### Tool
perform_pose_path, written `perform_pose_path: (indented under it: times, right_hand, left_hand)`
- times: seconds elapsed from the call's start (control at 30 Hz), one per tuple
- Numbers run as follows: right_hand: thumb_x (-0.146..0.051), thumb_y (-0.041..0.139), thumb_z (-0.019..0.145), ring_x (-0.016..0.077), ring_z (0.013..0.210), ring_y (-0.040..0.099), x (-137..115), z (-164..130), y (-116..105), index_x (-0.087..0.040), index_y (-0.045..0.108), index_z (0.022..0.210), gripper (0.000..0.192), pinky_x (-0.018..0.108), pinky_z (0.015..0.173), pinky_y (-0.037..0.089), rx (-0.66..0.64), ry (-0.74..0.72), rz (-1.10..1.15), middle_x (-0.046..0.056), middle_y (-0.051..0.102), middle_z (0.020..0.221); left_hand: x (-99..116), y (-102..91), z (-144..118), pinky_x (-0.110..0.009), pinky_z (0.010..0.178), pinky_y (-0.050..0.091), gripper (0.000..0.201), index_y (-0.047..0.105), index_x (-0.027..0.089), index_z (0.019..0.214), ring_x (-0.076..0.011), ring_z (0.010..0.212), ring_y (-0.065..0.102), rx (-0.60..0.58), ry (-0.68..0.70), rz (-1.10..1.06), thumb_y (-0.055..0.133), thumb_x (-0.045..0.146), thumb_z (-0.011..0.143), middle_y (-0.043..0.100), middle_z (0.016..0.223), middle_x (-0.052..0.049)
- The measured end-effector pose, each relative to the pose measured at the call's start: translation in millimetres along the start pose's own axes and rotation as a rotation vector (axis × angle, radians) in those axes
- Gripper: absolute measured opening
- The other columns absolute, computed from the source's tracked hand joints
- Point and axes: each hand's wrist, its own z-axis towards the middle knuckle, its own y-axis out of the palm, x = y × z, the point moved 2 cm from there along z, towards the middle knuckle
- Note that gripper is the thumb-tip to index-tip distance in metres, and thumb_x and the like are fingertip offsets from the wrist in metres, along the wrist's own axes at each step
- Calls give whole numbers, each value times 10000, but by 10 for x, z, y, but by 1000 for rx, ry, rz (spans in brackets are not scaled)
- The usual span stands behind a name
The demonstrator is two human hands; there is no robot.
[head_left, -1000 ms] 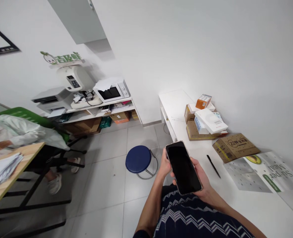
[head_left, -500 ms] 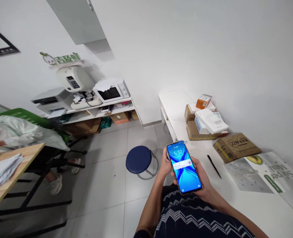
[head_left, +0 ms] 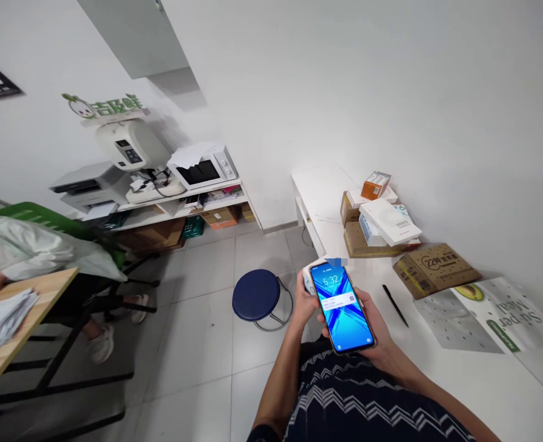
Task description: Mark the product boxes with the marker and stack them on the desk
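A: Starting at the far left, what is showing?

B: A co-worker's sleeve (head_left: 27, 248) in pale cloth is lying over the wooden desk (head_left: 4, 350), beside a stack of papers (head_left: 2, 313), and a green chair (head_left: 45, 218) is standing behind. Further back, a printer (head_left: 91, 184) and a microwave (head_left: 204, 170) are sitting on a white shelf (head_left: 179, 205), with cardboard boxes tucked underneath it.

A: And moving toward the middle?

B: A blue stool (head_left: 256, 294) is standing on the tiled floor, just left of the person's hands.

A: What are the hands doing?

B: The left hand (head_left: 304, 301) is curling around the phone's left edge, and a small white object is peeking out above its fingers; I cannot tell what it is. The right hand (head_left: 376, 334) is cradling the phone (head_left: 342, 305) from underneath and from the right, fingers wrapped against its side. So both hands are gripping the phone, which is tilting in front of the person's lap, at the near edge of the white table (head_left: 437, 368). Its screen is glowing blue and showing 5:32.

A: And to the right?

B: A black pen (head_left: 394, 304) is lying on the table, near the right hand but apart from it. Beyond it, a brown carton (head_left: 437, 269) is sitting beside a pile of boxes (head_left: 377, 221) against the wall, and a printed sheet (head_left: 487, 316) with an avocado picture is lying flat at the far right.
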Motion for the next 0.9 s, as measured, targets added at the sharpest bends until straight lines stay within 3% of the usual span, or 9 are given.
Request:
perform_pose_path:
  times: [0.13, 0.23, 0.33, 0.4, 0.5, 0.6, 0.73, 0.9]
  right_hand:
    - [-562, 514, 896, 275, 754, 750, -99, -12, -69, -166, 661, 1238, 543, 364, 599, 581, 30, -63, -20, 129, 792, 987]
    - [-564, 496, 899, 286, 851, 739, -195, 4, -300, -178, 625, 1281, 558, 394, 678, 592, 132, -187, -161, 132, 771, 1068]
    - [-592, 419, 911, 274, 912, 721, -273, 53, -786, -193, 541, 1374, 623, 416, 770, 589, 457, -324, -669, 118, 738, 1117]
    - [-599, 429, 889, 270, 944, 703, -289, 93, -1164, -218, 497, 1419, 657, 435, 841, 570, 681, -334, -1016, 94, 715, 1114]
    - [-503, 545, 816, 333, 1106, 623, -231, 141, -1660, -183, 558, 1378, 646, 515, 1010, 460, 843, -278, -1233, 117, 676, 1100]
    - [-354, 558, 782, 413, 1246, 505, -105, 138, -1978, -148, 598, 1346, 602, 616, 1072, 336, 967, -192, -1403, 187, 617, 1217]
    - [-242, 569, 776, 449, 1321, 418, 76, 106, -2148, -181, 587, 1373, 601, 652, 1071, 275, 1057, -132, -1527, 227, 512, 1396]
    - [-198, 641, 758, 426, 1410, 315, 116, 111, -2124, -184, 601, 1341, 585, 631, 1132, 180, 1103, -170, -1472, 227, 521, 1402]
  left_hand:
    - [-87, -75, 86, -386, 938, 485, 702, 538, 216, 1166, -276, 1053, 631, 138, 72, 82, 829, 241, 528, 665, 1120, -76]
    - [-158, -172, 136, -388, 959, 473, 744, 498, 220, 1210, -282, 1110, 615, 225, 77, 116, 830, 235, 545, 638, 1188, -95]
    - [-182, -246, 164, -381, 971, 463, 750, 499, 218, 1201, -281, 1121, 609, 271, 98, 128, 846, 245, 537, 630, 1181, -97]
    - [-180, -262, 174, -375, 972, 460, 749, 510, 215, 1187, -280, 1118, 612, 286, 104, 117, 857, 260, 525, 633, 1169, -96]
    - [-168, -241, 178, -372, 970, 463, 754, 519, 225, 1180, -280, 1118, 619, 300, 102, 98, 865, 266, 511, 642, 1168, -89]
    - [-159, -200, 173, -379, 969, 468, 767, 511, 233, 1190, -282, 1114, 622, 276, 99, 106, 868, 258, 511, 645, 1166, -86]
    - [-156, -156, 158, -383, 973, 469, 757, 504, 229, 1185, -286, 1124, 620, 215, 80, 119, 872, 268, 524, 639, 1176, -93]
    - [-136, -61, 155, -374, 944, 494, 736, 529, 241, 1155, -272, 1094, 641, 138, 36, 110, 889, 274, 514, 660, 1150, -77]
